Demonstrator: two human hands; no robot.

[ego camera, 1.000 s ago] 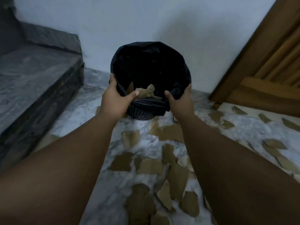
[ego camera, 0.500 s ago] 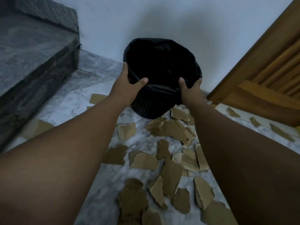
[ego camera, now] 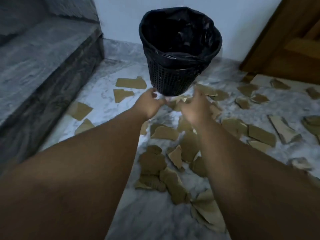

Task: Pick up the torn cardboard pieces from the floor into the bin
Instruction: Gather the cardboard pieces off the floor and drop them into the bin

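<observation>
Our left hand (ego camera: 150,105) and right hand (ego camera: 195,108) hover apart, empty and loose-fingered, just before the bin (ego camera: 173,80). The torn cardboard pieces (ego camera: 165,133) lie scattered on the floor (ego camera: 103,90) beneath. We judge them light, thin and stiff, best pinched at a raised edge.

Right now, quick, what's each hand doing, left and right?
Left hand: open, fingers loosely curled, holding nothing.
Right hand: open, blurred, fingers spread over the cardboard pieces; no grip visible.

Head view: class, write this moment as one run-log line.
bin upright | left hand by bin base, grip unclear | right hand open above cardboard pieces
</observation>
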